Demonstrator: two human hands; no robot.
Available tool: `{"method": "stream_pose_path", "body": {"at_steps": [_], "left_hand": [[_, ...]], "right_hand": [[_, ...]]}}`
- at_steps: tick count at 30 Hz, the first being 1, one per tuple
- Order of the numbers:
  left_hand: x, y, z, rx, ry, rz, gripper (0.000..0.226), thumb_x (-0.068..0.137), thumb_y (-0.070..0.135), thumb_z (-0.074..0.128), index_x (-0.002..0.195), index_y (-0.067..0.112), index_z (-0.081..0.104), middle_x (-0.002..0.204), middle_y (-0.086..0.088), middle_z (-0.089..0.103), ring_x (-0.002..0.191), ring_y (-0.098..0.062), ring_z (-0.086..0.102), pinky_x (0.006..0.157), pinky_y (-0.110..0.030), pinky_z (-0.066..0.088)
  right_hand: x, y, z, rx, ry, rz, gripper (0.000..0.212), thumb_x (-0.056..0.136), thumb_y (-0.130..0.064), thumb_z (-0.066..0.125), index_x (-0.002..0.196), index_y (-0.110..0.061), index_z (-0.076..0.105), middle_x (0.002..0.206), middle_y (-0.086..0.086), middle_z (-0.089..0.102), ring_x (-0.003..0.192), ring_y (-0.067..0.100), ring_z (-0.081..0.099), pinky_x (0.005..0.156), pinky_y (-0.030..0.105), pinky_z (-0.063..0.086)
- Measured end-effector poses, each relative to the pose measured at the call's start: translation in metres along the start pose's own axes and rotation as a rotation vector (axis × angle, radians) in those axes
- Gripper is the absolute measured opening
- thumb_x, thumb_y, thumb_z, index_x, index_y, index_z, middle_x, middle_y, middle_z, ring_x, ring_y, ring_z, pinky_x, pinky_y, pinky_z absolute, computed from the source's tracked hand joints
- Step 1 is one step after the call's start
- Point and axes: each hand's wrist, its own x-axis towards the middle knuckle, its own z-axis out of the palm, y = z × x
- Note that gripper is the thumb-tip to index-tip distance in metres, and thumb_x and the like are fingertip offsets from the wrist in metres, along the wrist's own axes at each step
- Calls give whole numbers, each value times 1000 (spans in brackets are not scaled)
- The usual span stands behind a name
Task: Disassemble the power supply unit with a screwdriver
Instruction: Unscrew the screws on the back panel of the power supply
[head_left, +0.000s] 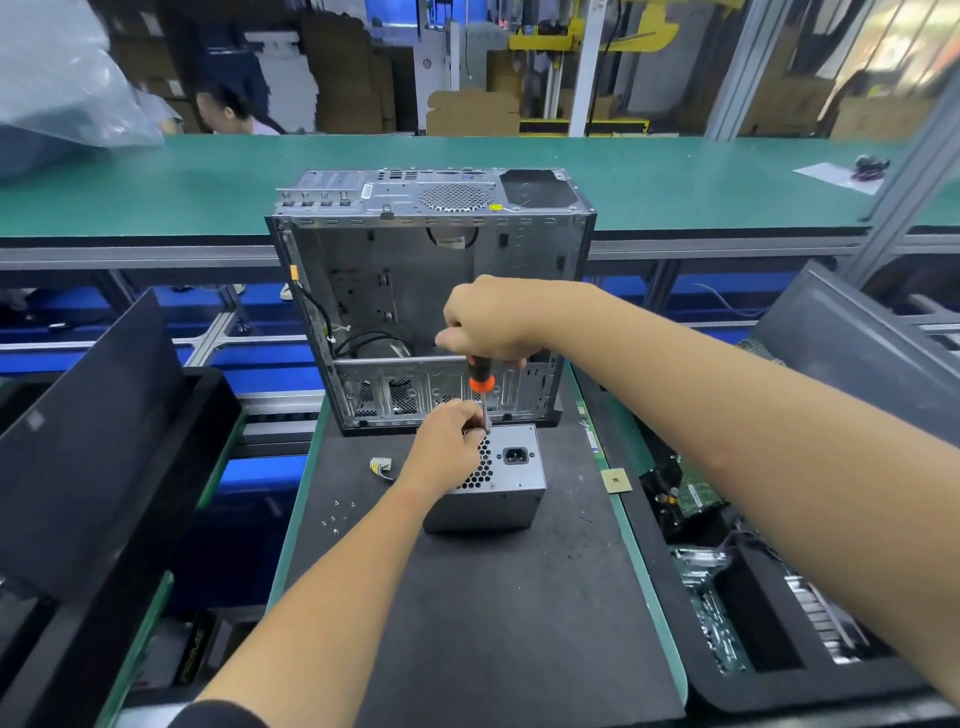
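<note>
A grey metal power supply unit (506, 486) stands on the black mat, its honeycomb grille and power socket facing up. My left hand (447, 447) rests on its top left, fingers pinched around the lower screwdriver shaft at the far left corner. My right hand (491, 319) grips the black and orange screwdriver (480, 382) from above, holding it upright with the tip at that corner. The unit's cable connector (380, 466) sticks out to the left.
An empty open computer case (431, 291) stands just behind the unit. Several loose screws (336, 514) lie on the black mat (467, 623) to the left. Bins with circuit boards (727, 597) sit at right, dark panels (93, 441) at left. A person sits beyond the green bench.
</note>
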Motion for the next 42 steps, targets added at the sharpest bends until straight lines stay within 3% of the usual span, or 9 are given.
{"method": "stream_pose_path", "body": {"at_steps": [4,10,13,15,18,28,33,36,42], "left_hand": [[0,0,0,-10,3,-10,19,86,2,54,79,19,59,90,1,61,88,-16,55,82,-30,46],[-1,3,-1,1,6,-15,18,86,2,54,82,17,62,90,1,61,89,-16,55,84,-31,46],[-2,4,-2,4,13,-12,18,86,1,53,81,16,62,89,2,60,88,-16,54,84,-31,46],[-2,5,-2,5,13,-6,19,85,0,53,80,17,60,87,3,59,87,-15,53,83,-30,45],[-2,5,-2,7,8,-11,19,86,1,53,80,16,61,87,4,58,87,-15,53,82,-31,46],[-3,4,-1,14,11,-8,21,86,2,53,80,21,59,86,6,57,90,-16,53,82,-28,44],[-2,3,-1,26,7,2,21,87,1,52,81,19,59,86,7,57,88,-12,51,79,-25,40],[-2,0,1,38,13,5,21,87,2,51,82,20,59,85,8,56,88,-12,50,78,-24,40],[-2,-1,2,16,14,19,24,87,2,51,79,24,55,87,9,57,91,-13,51,82,-25,41]], "right_hand": [[-1,2,-7,62,-146,-132,21,95,-22,55,108,-17,39,70,2,66,61,18,66,66,37,51],[-7,10,-15,-26,-186,-169,36,78,-1,66,103,-17,45,83,-3,54,73,19,48,64,33,41],[-11,9,-9,-6,-136,-112,32,79,-25,70,94,-17,43,76,-1,62,68,20,62,62,36,48],[-12,6,-5,-16,-83,-23,33,87,-47,54,85,-18,40,62,2,61,53,24,67,56,34,47],[-6,3,0,-116,-14,4,20,100,-29,35,88,-13,39,80,13,58,64,33,66,56,38,48],[-19,19,-10,216,-106,-186,33,76,4,62,96,-18,47,89,-5,70,83,16,64,68,33,50],[-18,16,-4,33,-9,-52,20,97,-35,49,94,-15,45,83,5,59,62,22,63,58,36,46],[-12,14,-2,-196,22,4,23,105,-28,30,92,-13,41,76,2,43,60,16,46,49,33,28],[-16,12,-6,107,2,-202,21,88,-19,65,99,-20,48,79,-12,56,71,1,49,57,21,34]]}}
